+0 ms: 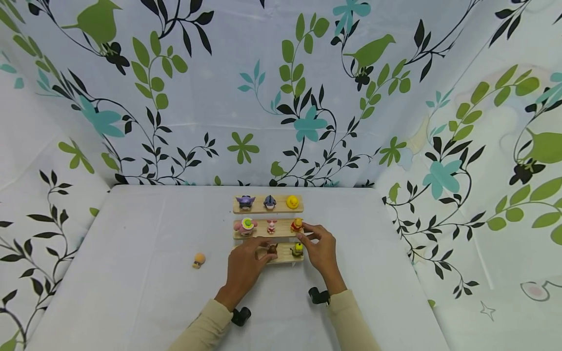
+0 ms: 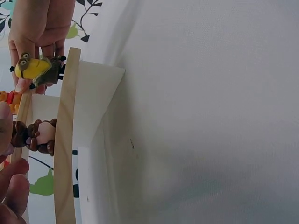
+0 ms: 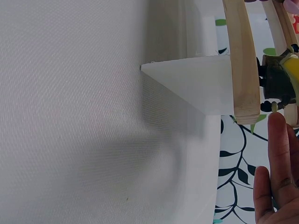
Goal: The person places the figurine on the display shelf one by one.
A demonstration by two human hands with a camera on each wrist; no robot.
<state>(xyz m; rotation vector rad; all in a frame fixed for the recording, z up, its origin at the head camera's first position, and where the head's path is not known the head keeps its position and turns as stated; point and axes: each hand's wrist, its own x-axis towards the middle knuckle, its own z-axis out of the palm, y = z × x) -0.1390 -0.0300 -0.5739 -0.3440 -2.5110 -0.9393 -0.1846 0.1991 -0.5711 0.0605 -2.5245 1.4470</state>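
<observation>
A three-tier wooden display shelf (image 1: 283, 239) stands on the table, small figurines on its tiers. On the lowest tier, my left hand (image 1: 247, 263) pinches a brown figurine with a pale belly (image 2: 45, 133) between thumb and fingers, its feet right at the plank. My right hand (image 1: 322, 248) holds the right end of the middle tier, thumb at the front corner, beside a yellow bear figurine in red (image 1: 297, 224). Just below that thumb is a yellow goggled minion figurine (image 1: 297, 249) on the lowest tier.
A figurine with a round orange head (image 1: 199, 259) lies on the white table left of the shelf. The top tier bears a purple, a dark blue and a yellow duck figurine (image 1: 292, 202). A pink figurine (image 1: 246, 226) stands middle left. Leaf-patterned cloth (image 1: 246, 97) hangs behind.
</observation>
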